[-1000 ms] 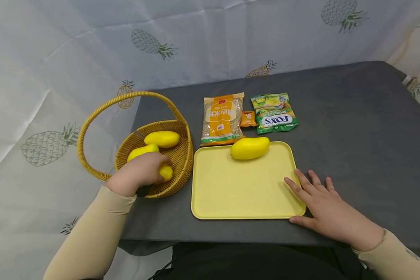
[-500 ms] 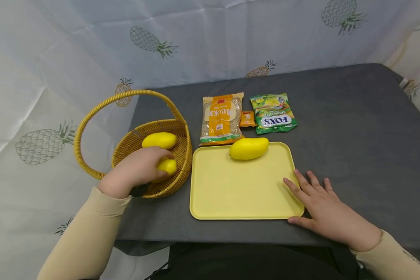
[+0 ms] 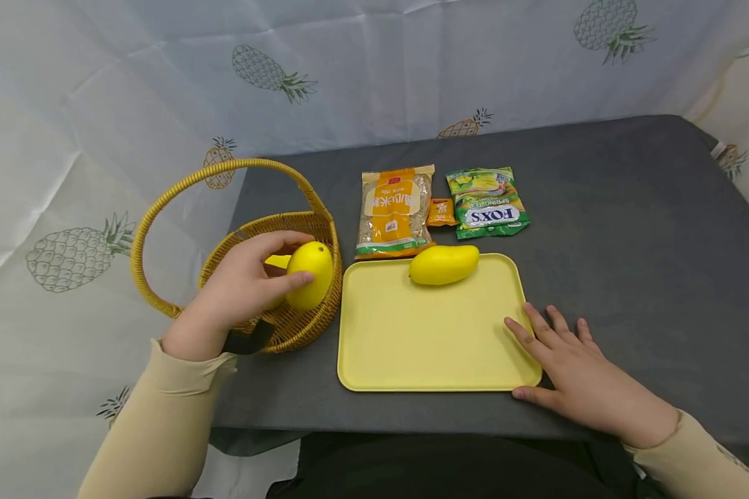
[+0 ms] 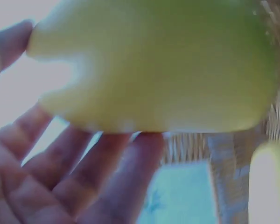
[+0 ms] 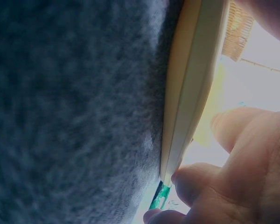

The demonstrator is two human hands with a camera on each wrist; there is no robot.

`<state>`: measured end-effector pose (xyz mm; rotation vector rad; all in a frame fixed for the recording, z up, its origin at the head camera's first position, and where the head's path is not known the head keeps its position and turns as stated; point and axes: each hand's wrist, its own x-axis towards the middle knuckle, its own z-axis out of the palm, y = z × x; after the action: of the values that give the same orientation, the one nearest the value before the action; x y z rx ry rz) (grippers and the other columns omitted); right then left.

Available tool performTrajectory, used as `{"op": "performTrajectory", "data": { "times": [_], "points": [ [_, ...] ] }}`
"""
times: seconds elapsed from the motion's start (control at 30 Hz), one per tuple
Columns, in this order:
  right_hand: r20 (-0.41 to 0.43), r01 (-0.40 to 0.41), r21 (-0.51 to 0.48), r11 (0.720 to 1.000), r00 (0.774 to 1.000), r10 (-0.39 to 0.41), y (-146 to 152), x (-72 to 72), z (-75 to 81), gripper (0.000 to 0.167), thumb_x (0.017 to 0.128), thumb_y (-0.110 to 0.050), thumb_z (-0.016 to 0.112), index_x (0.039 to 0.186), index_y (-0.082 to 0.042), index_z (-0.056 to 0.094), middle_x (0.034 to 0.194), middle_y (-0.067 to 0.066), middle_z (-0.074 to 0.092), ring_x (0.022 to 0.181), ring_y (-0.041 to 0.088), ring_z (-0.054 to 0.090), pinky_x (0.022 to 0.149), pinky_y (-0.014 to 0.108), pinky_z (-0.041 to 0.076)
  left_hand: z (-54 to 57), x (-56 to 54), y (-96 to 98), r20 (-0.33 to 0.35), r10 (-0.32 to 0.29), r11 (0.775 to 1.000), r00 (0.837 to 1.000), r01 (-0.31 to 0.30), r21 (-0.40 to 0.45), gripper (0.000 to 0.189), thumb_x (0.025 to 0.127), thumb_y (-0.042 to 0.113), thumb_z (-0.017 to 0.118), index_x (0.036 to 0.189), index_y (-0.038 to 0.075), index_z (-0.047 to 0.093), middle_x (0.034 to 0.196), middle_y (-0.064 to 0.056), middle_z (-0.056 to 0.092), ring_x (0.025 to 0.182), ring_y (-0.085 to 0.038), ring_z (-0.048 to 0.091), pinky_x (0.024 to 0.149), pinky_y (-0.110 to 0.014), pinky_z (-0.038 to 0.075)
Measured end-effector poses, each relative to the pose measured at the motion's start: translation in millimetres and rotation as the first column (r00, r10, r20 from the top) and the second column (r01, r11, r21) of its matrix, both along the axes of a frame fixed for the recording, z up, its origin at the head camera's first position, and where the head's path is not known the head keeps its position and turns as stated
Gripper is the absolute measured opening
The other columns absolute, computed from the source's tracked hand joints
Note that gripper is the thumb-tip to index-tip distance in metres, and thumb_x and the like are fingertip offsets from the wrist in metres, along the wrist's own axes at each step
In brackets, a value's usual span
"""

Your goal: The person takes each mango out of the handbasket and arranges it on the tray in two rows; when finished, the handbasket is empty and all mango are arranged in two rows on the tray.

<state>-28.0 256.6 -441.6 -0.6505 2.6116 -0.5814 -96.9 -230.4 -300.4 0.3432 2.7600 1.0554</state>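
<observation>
My left hand (image 3: 240, 284) grips a yellow mango (image 3: 312, 274) between thumb and fingers, over the right side of the wicker basket (image 3: 315, 331). In the left wrist view that mango (image 4: 154, 70) fills the top, greenish at one end, with fingertips along its lower side. Behind the hand, partly hidden, more yellow fruit (image 3: 277, 261) lies in the basket. A second mango (image 3: 444, 265) rests at the back edge of the pale yellow tray (image 3: 437, 333). My right hand (image 3: 583, 378) lies with fingers spread at the tray's right edge.
Beyond the tray lie an orange-labelled grain bag (image 3: 394, 211), a small orange packet (image 3: 442, 212) and a green FOX'S bag (image 3: 488, 202). The basket's tall arched handle (image 3: 156, 204) rises left of my left hand. Dark grey cloth (image 3: 630, 242) covers the table.
My left hand has raised a mango from low in the basket to about its rim and tipped it more upright. My right hand and the tray stay in place.
</observation>
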Motion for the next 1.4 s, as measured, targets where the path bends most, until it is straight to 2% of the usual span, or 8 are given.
{"op": "performTrajectory", "data": {
  "times": [0.1, 0.2, 0.3, 0.4, 0.73, 0.93, 1.17, 1.4],
  "points": [
    [0.001, 0.000, -0.002, 1.000, 1.000, 0.000, -0.2, 0.1, -0.3, 0.106, 0.094, -0.059, 0.082, 0.178, -0.025, 0.027, 0.186, 0.018, 0.008, 0.164, 0.064, 0.009, 0.122, 0.089, 0.004, -5.0, 1.3, 8.1, -0.009, 0.051, 0.979, 0.999, -0.048, 0.199, 0.049, 0.102, 0.013, 0.081, 0.149, 0.008, 0.067, 0.139, -0.011, 0.070, 0.123, -0.024, 0.067, 0.090, -0.026, 0.064],
    [-0.002, -0.001, -0.004, 1.000, 1.000, 0.001, -0.5, 0.1, -0.3, 0.106, 0.094, -0.059, 0.082, 0.177, -0.025, 0.027, 0.186, 0.017, 0.008, 0.164, 0.064, 0.010, 0.122, 0.089, 0.005, -11.5, 2.3, 18.0, 0.010, 0.078, 0.924, 0.997, -0.076, 0.375, 0.050, 0.102, 0.002, 0.075, 0.150, 0.001, 0.063, 0.139, -0.017, 0.068, 0.119, -0.021, 0.067, 0.090, -0.021, 0.063],
    [-0.002, -0.001, -0.008, 1.000, 1.000, 0.001, -0.8, -0.2, 0.0, 0.105, 0.094, -0.059, 0.082, 0.177, -0.025, 0.027, 0.186, 0.017, 0.007, 0.164, 0.063, 0.009, 0.122, 0.089, 0.005, -18.3, 3.1, 28.2, 0.026, 0.088, 0.883, 0.996, -0.090, 0.461, 0.050, 0.103, -0.002, 0.072, 0.152, -0.003, 0.060, 0.140, -0.020, 0.066, 0.120, -0.021, 0.065, 0.094, -0.022, 0.062],
    [-0.001, -0.002, -0.009, 1.000, 1.000, 0.002, -0.8, -0.6, 0.4, 0.105, 0.094, -0.059, 0.082, 0.177, -0.025, 0.027, 0.186, 0.017, 0.007, 0.164, 0.063, 0.009, 0.122, 0.089, 0.005, -26.1, 3.2, 38.5, 0.033, 0.103, 0.875, 0.994, -0.106, 0.473, 0.051, 0.104, 0.000, 0.073, 0.153, -0.001, 0.059, 0.144, -0.019, 0.066, 0.124, -0.023, 0.063, 0.097, -0.021, 0.060],
    [-0.011, -0.007, -0.011, 1.000, 1.000, 0.006, -0.2, -1.0, 0.7, 0.106, 0.093, -0.058, 0.083, 0.177, -0.024, 0.028, 0.186, 0.018, 0.008, 0.164, 0.064, 0.010, 0.121, 0.089, 0.006, -55.7, 0.4, 80.8, 0.060, 0.174, 0.903, 0.983, -0.184, 0.388, 0.055, 0.101, 0.018, 0.084, 0.151, 0.010, 0.064, 0.146, -0.009, 0.068, 0.132, -0.028, 0.064, 0.101, -0.042, 0.059],
    [-0.017, -0.010, -0.015, 1.000, 1.000, 0.010, 0.3, -0.3, 0.3, 0.106, 0.094, -0.058, 0.083, 0.177, -0.025, 0.027, 0.186, 0.018, 0.008, 0.164, 0.063, 0.010, 0.121, 0.089, 0.007, -73.4, 0.5, 102.0, 0.042, 0.225, 0.944, 0.974, -0.228, 0.241, 0.054, 0.100, 0.029, 0.085, 0.149, 0.013, 0.067, 0.144, -0.006, 0.070, 0.131, -0.028, 0.067, 0.104, -0.049, 0.061],
    [-0.018, -0.011, -0.010, 1.000, 1.000, 0.011, 0.1, 0.0, 0.7, 0.107, 0.094, -0.058, 0.083, 0.178, -0.024, 0.026, 0.186, 0.019, 0.008, 0.165, 0.063, 0.010, 0.122, 0.089, 0.006, -77.5, -2.2, 120.2, 0.027, 0.293, 0.955, 0.956, -0.293, 0.033, 0.055, 0.101, 0.043, 0.082, 0.148, 0.017, 0.068, 0.139, -0.004, 0.072, 0.126, -0.027, 0.066, 0.105, -0.049, 0.059],
    [-0.021, -0.008, -0.009, 1.000, 1.000, 0.008, 0.2, 0.7, 0.9, 0.107, 0.094, -0.058, 0.083, 0.178, -0.024, 0.027, 0.185, 0.021, 0.009, 0.164, 0.063, 0.011, 0.122, 0.088, 0.005, -85.4, -7.8, 131.0, -0.015, 0.291, 0.949, 0.957, -0.290, -0.126, 0.061, 0.103, 0.050, 0.078, 0.150, 0.014, 0.066, 0.140, -0.006, 0.072, 0.121, -0.027, 0.069, 0.105, -0.048, 0.058]
  ]
}}
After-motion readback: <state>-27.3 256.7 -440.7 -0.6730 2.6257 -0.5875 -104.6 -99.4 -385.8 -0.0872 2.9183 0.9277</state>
